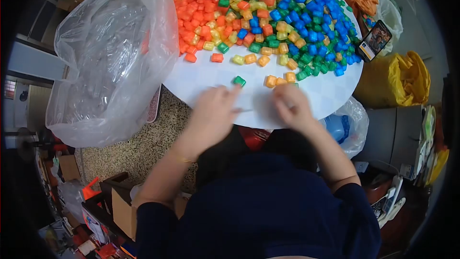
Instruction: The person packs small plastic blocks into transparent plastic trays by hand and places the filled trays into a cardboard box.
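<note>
My left hand (214, 112) is over the near part of the round white table (191, 81), blurred by motion. Its index finger reaches to a green translucent cube (239, 81), with the thumb apart from that finger. A thin, blurred sliver shows by the thumb, too unclear to name. To the right, my right hand (293, 105) is closed, fingers curled in; whatever they hold is hidden. Just beyond it lie several orange cubes (271, 81). A loose yellow cube (238, 59) and a red cube (217, 57) lie farther up the table.
A big heap of red cubes (191, 14), yellow, green and blue cubes (311, 19) covers the table's far side. A large clear plastic bag (110, 67) stands at the left edge. At right are a phone (376, 41), a yellow bag (397, 79) and a grey cabinet (393, 134).
</note>
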`<action>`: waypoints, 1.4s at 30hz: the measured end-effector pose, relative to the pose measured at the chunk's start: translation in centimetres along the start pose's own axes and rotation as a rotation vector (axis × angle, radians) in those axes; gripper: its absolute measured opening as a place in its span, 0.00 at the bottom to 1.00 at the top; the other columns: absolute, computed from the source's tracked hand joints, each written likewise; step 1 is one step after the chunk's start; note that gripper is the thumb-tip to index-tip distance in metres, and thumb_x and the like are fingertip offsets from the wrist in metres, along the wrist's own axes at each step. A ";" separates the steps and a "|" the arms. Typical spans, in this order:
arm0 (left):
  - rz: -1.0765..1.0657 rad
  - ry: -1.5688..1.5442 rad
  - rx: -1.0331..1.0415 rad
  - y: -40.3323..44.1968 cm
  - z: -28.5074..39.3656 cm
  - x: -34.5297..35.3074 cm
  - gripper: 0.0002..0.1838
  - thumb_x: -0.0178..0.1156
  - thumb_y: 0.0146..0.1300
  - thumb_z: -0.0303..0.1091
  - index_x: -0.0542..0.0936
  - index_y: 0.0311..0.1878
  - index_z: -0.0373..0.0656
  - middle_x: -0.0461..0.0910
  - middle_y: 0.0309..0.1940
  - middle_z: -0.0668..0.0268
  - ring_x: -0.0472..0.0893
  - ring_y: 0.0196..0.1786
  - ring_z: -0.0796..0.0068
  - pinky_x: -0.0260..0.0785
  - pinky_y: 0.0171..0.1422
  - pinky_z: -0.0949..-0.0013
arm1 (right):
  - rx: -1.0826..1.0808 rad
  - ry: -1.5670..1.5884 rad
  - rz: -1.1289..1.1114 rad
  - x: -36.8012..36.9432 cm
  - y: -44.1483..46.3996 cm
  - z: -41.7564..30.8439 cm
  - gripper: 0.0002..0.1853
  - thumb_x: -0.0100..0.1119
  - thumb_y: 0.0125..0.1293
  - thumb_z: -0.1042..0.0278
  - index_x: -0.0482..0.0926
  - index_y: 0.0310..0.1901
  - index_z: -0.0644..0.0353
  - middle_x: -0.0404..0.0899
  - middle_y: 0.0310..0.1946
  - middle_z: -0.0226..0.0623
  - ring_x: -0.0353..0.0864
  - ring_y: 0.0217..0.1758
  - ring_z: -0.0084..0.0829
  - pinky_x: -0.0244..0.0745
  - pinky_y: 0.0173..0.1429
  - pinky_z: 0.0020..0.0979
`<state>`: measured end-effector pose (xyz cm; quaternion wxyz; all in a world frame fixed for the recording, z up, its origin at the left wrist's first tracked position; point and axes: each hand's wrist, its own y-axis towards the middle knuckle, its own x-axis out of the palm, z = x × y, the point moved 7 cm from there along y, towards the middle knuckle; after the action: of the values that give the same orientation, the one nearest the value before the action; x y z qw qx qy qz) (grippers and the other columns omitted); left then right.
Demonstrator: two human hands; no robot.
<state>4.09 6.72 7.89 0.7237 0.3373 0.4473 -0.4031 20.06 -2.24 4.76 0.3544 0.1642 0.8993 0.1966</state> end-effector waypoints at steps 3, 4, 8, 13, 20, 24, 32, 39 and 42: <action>0.018 -0.009 0.012 1.3 2.5 4.3 0.32 0.67 0.52 0.40 0.70 0.60 0.38 0.72 0.44 0.56 0.73 0.48 0.57 0.65 0.52 0.58 | 0.160 -0.074 0.112 -3.1 1.6 3.7 0.08 0.58 0.57 0.80 0.76 0.40 0.65 0.77 0.35 0.40 0.78 0.36 0.32 0.73 0.41 0.29; 0.073 -0.016 0.040 1.9 3.2 3.8 0.31 0.67 0.52 0.40 0.70 0.59 0.38 0.72 0.46 0.56 0.72 0.49 0.57 0.64 0.53 0.59 | 0.174 -0.086 0.063 -3.0 2.4 3.9 0.08 0.57 0.57 0.79 0.76 0.40 0.65 0.77 0.36 0.40 0.78 0.36 0.32 0.73 0.41 0.30; 0.340 -0.137 -0.090 3.3 -1.5 0.8 0.23 0.65 0.55 0.36 0.74 0.53 0.38 0.72 0.46 0.52 0.72 0.51 0.52 0.65 0.55 0.57 | 0.005 -0.152 -0.022 -0.9 6.2 1.5 0.14 0.59 0.54 0.79 0.77 0.45 0.64 0.77 0.39 0.42 0.78 0.42 0.39 0.74 0.45 0.34; 0.242 -0.074 -0.159 6.1 -9.2 2.4 0.13 0.59 0.59 0.27 0.78 0.49 0.38 0.75 0.40 0.56 0.74 0.49 0.55 0.67 0.54 0.59 | -0.180 -0.399 -0.243 5.6 8.6 2.7 0.19 0.60 0.51 0.78 0.78 0.48 0.62 0.78 0.42 0.43 0.76 0.48 0.41 0.73 0.50 0.38; 0.413 -0.313 -0.194 -0.6 -3.6 -0.8 0.12 0.65 0.55 0.28 0.80 0.43 0.37 0.78 0.33 0.59 0.77 0.35 0.66 0.71 0.41 0.68 | 0.024 -0.177 0.006 2.5 4.3 -1.5 0.13 0.65 0.51 0.74 0.79 0.41 0.63 0.77 0.35 0.42 0.76 0.38 0.42 0.73 0.43 0.37; 0.444 -0.196 -0.088 -3.4 -0.8 3.7 0.13 0.68 0.50 0.26 0.80 0.41 0.39 0.77 0.31 0.63 0.76 0.37 0.65 0.69 0.43 0.67 | 0.081 -0.158 -0.008 5.4 0.0 -1.9 0.13 0.68 0.49 0.66 0.76 0.31 0.62 0.74 0.28 0.41 0.73 0.33 0.44 0.69 0.38 0.42; 0.371 -0.061 0.043 -1.8 1.1 3.8 0.16 0.65 0.52 0.32 0.79 0.44 0.41 0.70 0.52 0.55 0.69 0.54 0.54 0.59 0.60 0.52 | 0.156 -0.249 0.018 5.7 9.8 1.2 0.13 0.62 0.55 0.64 0.76 0.33 0.66 0.76 0.33 0.48 0.78 0.38 0.48 0.73 0.41 0.43; 0.359 -0.144 0.119 -2.5 1.7 6.6 0.12 0.60 0.55 0.24 0.77 0.44 0.37 0.74 0.53 0.50 0.73 0.59 0.53 0.57 0.68 0.50 | 0.115 -0.353 -0.187 6.5 7.6 3.8 0.14 0.61 0.53 0.67 0.77 0.40 0.66 0.76 0.35 0.49 0.77 0.40 0.51 0.73 0.44 0.44; 0.389 -0.124 0.048 -2.6 1.5 6.3 0.13 0.59 0.57 0.24 0.74 0.47 0.36 0.74 0.54 0.49 0.72 0.60 0.52 0.54 0.69 0.47 | 0.160 -0.296 -0.171 5.7 7.4 2.2 0.12 0.61 0.51 0.68 0.76 0.34 0.66 0.75 0.32 0.50 0.77 0.38 0.49 0.75 0.44 0.42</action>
<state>4.11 2.54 2.36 0.8060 0.4089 0.3184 -0.2861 18.77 7.16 3.47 0.4839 0.1420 0.8609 0.0674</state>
